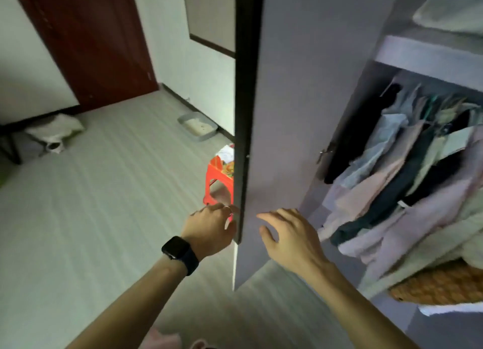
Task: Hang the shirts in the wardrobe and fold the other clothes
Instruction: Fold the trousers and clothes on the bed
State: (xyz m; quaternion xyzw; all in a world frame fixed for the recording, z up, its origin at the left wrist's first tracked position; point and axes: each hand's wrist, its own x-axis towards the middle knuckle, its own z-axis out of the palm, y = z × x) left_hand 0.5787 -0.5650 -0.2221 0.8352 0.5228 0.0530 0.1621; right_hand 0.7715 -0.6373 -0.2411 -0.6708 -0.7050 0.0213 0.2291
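Wardrobe door stands open; left hand pinches its dark edge, right hand hovers beside its inner face, fingers loosely spread, holding nothing.

Left hand grips wardrobe door edge; right hand spread near panel; clothes hang inside.

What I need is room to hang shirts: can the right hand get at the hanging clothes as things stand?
Probably yes: the wardrobe door stands open, the right hand is open, empty and on its inner side, and nothing lies between it and the hanging clothes.
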